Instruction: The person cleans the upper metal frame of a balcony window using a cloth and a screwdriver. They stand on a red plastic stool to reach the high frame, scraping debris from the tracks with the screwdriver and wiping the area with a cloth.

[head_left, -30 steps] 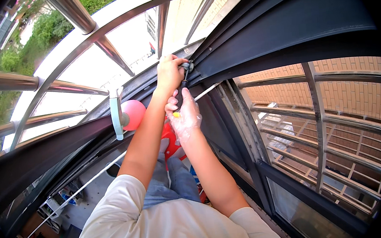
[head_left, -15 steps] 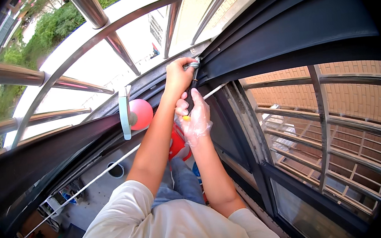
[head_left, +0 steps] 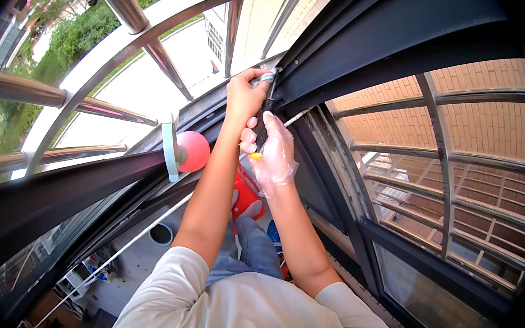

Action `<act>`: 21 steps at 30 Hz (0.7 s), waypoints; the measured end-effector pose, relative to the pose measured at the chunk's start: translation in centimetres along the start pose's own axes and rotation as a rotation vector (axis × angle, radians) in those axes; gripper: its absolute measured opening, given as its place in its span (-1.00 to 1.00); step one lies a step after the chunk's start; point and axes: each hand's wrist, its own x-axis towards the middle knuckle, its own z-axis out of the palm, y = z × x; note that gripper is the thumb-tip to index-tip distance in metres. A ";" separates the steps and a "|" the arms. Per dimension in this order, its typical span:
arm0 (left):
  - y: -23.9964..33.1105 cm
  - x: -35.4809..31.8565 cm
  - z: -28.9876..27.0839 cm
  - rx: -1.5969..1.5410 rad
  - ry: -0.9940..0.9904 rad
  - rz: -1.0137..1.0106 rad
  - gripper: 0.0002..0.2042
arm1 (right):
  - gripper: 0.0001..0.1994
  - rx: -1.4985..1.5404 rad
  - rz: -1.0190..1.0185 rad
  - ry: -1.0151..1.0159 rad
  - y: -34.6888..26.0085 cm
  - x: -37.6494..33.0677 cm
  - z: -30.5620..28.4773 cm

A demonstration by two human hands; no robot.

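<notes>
Outdoors, high on a building front, shiny curved steel railing bars (head_left: 137,19) arc across the upper left with greenery and a pale road far below, while a dark metal window frame (head_left: 388,34) sweeps across the upper right over brick-coloured facades seen through glass. Both arms reach upward from the lower edge, out of white short sleeves (head_left: 226,317). The left hand (head_left: 243,97) is bare, arm nearly straight, fingers curled tight around a small grey metal piece (head_left: 265,76) pressed against the dark frame's edge. The right hand (head_left: 270,147) wears a thin clear plastic glove — its elbow is bent, its wrist cocked up, and its fingers are wrapped closed around a dark-handled tool with a yellow end (head_left: 260,133), whose shaft points up towards the grey piece just below the left hand. Left of the forearms, a pink round ball-like object (head_left: 194,150) sits against a pale green strip (head_left: 170,152) on the frame — a red object (head_left: 244,193) lies lower, between the arms.
</notes>
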 end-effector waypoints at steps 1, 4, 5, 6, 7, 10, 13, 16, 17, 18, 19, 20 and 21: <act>0.5 -0.4 0.1 0.013 0.021 0.010 -0.78 | -0.80 -0.028 -0.024 -0.014 -0.2 -0.4 0.2; 0.6 -0.8 0.4 0.095 0.061 -0.002 -0.79 | -0.80 0.044 0.119 -0.017 -0.6 0.4 -1.5; -1.0 -0.5 0.6 0.180 0.080 -0.006 -0.78 | -0.80 0.083 0.191 -0.003 -0.7 0.9 -2.2; -2.8 0.0 0.9 0.266 0.101 -0.011 -0.77 | -0.80 0.211 0.307 0.051 -1.3 2.4 -2.7; -3.0 0.7 1.1 0.348 0.113 -0.003 -0.77 | -0.80 0.176 0.356 0.072 -1.4 3.5 -2.8; -3.3 0.9 1.3 0.404 0.078 -0.001 -0.77 | -0.79 0.068 0.253 0.038 -0.5 3.5 -3.4; -2.8 1.2 0.9 0.284 0.068 0.025 -0.77 | -0.80 0.165 0.274 0.069 -0.9 3.1 -2.4; 1.6 -1.1 0.2 0.123 0.006 -0.087 -0.77 | -0.84 -0.017 0.060 -0.029 -0.6 0.9 -2.3; 0.9 -2.0 -0.1 0.135 0.063 -0.032 -0.78 | -0.83 -0.064 0.078 -0.060 -0.5 0.2 -3.1; -0.4 -2.7 -0.2 0.147 0.119 0.023 -0.78 | -0.81 -0.110 0.094 -0.092 -0.5 -0.5 -4.0; -1.5 -2.9 -0.3 0.153 0.175 0.094 -0.79 | -0.79 -0.160 0.097 -0.133 -0.5 -1.0 -4.7; -2.3 -3.8 -0.2 0.188 0.227 0.135 -0.81 | -0.74 -0.150 0.154 -0.104 -0.5 -2.1 -5.5; -3.0 -4.2 -0.3 0.132 0.196 0.052 -0.82 | -0.75 -0.134 0.217 -0.050 -0.7 -2.8 -6.0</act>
